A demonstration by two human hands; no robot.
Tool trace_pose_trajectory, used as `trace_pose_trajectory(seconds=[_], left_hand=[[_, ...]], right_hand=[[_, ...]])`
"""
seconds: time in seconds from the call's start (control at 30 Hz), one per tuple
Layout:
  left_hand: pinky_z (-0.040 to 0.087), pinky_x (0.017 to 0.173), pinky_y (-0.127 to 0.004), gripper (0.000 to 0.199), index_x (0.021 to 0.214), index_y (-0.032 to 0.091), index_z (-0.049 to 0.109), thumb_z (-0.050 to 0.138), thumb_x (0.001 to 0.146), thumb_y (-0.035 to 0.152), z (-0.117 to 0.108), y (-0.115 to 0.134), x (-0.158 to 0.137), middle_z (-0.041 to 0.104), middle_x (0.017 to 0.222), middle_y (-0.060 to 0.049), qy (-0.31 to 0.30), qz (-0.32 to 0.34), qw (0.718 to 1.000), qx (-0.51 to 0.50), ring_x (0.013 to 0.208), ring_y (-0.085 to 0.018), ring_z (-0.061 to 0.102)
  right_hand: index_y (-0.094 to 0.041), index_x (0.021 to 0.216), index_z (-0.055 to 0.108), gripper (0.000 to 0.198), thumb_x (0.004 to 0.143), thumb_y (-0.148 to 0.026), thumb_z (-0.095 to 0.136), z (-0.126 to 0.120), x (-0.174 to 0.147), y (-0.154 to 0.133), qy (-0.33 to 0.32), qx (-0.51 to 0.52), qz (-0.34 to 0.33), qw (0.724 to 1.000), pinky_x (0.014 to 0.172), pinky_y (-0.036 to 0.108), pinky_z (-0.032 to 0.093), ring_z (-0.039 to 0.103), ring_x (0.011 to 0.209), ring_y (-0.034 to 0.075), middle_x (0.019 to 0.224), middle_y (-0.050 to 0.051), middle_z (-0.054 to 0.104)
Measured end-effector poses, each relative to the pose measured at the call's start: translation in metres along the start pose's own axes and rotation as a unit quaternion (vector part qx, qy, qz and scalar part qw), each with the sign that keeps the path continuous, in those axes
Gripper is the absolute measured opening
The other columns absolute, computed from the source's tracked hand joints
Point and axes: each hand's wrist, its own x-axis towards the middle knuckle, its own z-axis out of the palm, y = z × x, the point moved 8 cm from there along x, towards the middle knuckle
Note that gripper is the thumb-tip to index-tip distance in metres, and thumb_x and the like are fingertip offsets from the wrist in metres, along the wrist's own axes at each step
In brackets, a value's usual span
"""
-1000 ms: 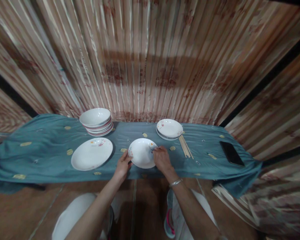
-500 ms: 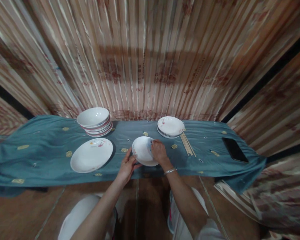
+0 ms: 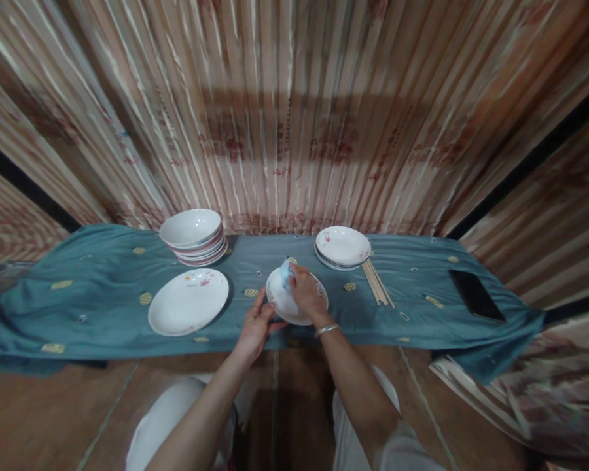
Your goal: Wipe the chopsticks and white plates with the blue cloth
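A small white plate [image 3: 288, 309] with floral marks near its rim is at the front middle of the table. My left hand [image 3: 256, 324] grips its left edge, thumb over the rim and fingers underneath. Closed round a crumpled light-blue and white cloth [image 3: 285, 275], my right hand [image 3: 306, 292] presses on the far left part of the plate's face. That hand covers much of the plate's right side. To the left lies a large white oval plate [image 3: 189, 304], and a stack of small plates [image 3: 343, 246] stands behind on the right.
A stack of white bowls [image 3: 191, 229] stands at the back left. Several wooden chopsticks [image 3: 377, 284] lie beside the small plates, and a black phone [image 3: 476, 296] rests at the right. Teal cloth [image 3: 110, 294] covers the table; a pleated curtain [image 3: 294, 131] hangs behind.
My right hand has moved the cloth from the plate's right side to its far left part. The left hand keeps its hold on the rim. The whole view has shifted slightly.
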Motion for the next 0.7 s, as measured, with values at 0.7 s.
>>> trace_pose_trajectory(seconds=[0.7], left_hand=[[0.056,0.061,-0.027,0.052,0.125,0.019,0.055,0.068,0.075,0.028,0.008,0.009,-0.008,0.071,0.095,-0.007,-0.029,0.0,1.0,-0.012,0.074,-0.017,0.068]], right_hand=[[-0.022,0.118,0.065,0.036,0.083,-0.03,0.058,0.014,-0.04,-0.034,-0.239,0.39,-0.102,0.883,0.098,0.034,0.044,0.058,0.112,0.019,0.123,0.006,0.063]])
